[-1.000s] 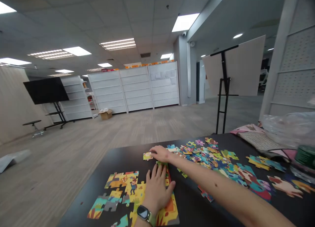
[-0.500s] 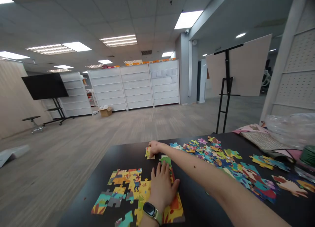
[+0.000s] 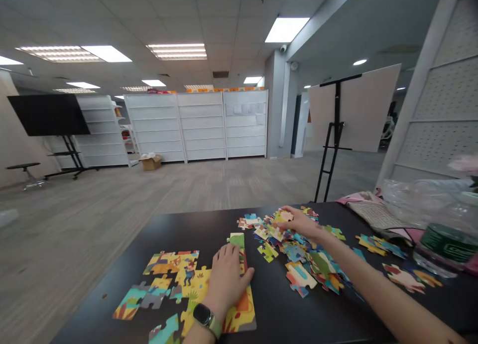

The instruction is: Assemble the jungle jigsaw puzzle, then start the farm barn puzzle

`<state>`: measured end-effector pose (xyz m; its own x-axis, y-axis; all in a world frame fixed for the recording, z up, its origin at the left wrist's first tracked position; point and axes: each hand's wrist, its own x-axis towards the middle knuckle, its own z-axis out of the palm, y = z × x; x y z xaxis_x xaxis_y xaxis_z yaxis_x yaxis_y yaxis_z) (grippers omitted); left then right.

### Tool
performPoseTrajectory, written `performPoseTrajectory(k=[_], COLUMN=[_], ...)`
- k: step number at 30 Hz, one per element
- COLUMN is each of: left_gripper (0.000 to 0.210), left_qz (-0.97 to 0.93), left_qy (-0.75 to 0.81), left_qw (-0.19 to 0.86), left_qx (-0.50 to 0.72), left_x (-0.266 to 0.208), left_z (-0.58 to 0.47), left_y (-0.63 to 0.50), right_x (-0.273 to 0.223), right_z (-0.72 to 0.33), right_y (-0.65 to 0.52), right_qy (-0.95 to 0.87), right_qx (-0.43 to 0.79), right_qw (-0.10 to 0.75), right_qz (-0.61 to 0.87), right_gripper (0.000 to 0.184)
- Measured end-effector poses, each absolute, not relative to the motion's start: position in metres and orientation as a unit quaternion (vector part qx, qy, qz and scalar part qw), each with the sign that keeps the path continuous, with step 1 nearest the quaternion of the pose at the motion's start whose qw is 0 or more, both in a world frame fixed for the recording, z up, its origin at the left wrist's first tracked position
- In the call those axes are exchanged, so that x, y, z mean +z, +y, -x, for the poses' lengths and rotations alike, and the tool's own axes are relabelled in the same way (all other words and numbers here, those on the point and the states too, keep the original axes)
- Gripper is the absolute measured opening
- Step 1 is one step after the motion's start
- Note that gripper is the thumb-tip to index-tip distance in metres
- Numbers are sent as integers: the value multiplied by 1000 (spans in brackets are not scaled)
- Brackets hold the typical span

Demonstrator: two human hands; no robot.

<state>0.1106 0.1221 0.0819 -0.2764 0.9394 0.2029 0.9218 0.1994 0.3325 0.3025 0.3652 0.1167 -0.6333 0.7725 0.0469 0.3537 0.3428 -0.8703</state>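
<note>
Puzzle pieces (image 3: 295, 253) on table (image 3: 175, 230); white material (image 3: 148, 155) in carton (image 3: 151, 164).

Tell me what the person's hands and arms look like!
The left hand and right hand wear no gloves, and no sleeves show. On the left wrist is a watch with a dark, rounded screen and a green strap. The right forearm shows none.

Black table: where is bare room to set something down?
Free: the table, far left, between joined section and far edge; the near strip between section and loose pieces. Crowded: the right side, with those pieces, right hand and bottle.
</note>
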Motion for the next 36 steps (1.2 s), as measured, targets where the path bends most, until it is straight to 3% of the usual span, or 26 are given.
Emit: performPoseTrajectory(k=[7, 13, 18, 25, 27, 32, 36], left_gripper=[62, 62, 62, 97, 92, 57, 57], left_qz=[-600, -594, -604, -561, -566, -578, -585], left_qy=[780, 783, 774, 794, 793, 795, 790], left_qw=[32, 47, 41, 52, 41, 17, 24], left_qx=[176, 177, 183, 229, 219, 183, 181], left_x=[84, 83, 72, 73, 74, 80, 80], left_z=[-108, -104, -101, -102, -104, -110, -113], left_y=[124, 126, 125, 126, 126, 126, 126], right_x=[100, 88, 84, 80, 81, 80, 78], right_z=[-312, -319, -317, -310, -310, -311, -310], right_y=[367, 375, 378, 371, 372, 374, 374], right_qy=[-809, -788, -767, -772, -770, -767, -769], right_qx=[344, 289, 260, 288, 291, 290, 288], right_qw=[320, 365, 405, 406, 410, 417, 415], right_qz=[354, 404, 424, 397, 394, 393, 391], right_gripper=[62, 72, 55, 50, 50, 49, 46])
